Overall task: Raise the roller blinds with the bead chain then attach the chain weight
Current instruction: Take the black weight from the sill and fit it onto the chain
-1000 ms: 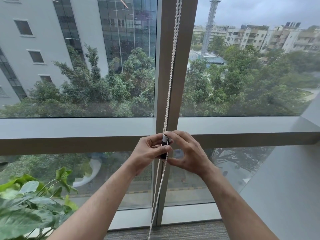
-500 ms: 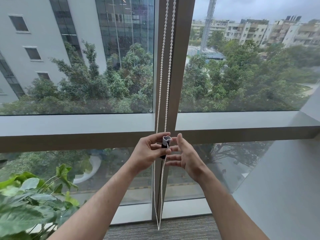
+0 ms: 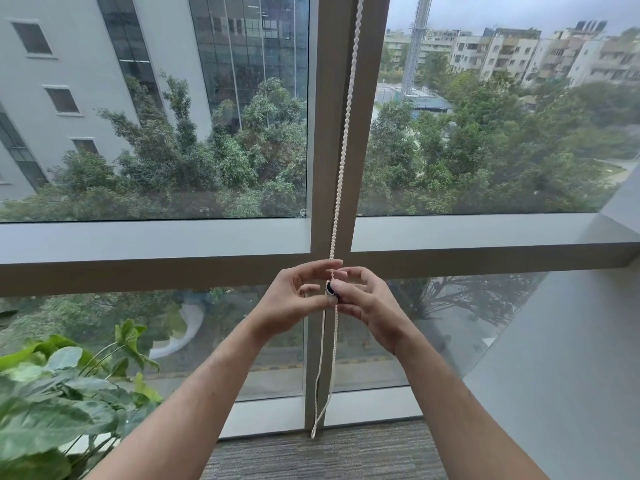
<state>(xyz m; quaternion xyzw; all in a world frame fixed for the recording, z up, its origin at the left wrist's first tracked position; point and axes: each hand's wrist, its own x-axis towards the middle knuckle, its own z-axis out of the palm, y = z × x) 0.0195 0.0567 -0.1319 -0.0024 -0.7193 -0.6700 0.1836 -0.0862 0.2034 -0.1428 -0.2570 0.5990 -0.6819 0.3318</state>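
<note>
Right hand: fingers curled, pinching the dark chain weight at frame centre.
Left hand: thumb touches the weight, fingers loosely spread.
Bead chain: runs down the mullion, loop near the carpet.
Plant: lower left.

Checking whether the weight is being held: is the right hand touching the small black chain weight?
Touching. The head view shows the right hand with its fingertips against the small black chain weight on the white bead chain.
</note>
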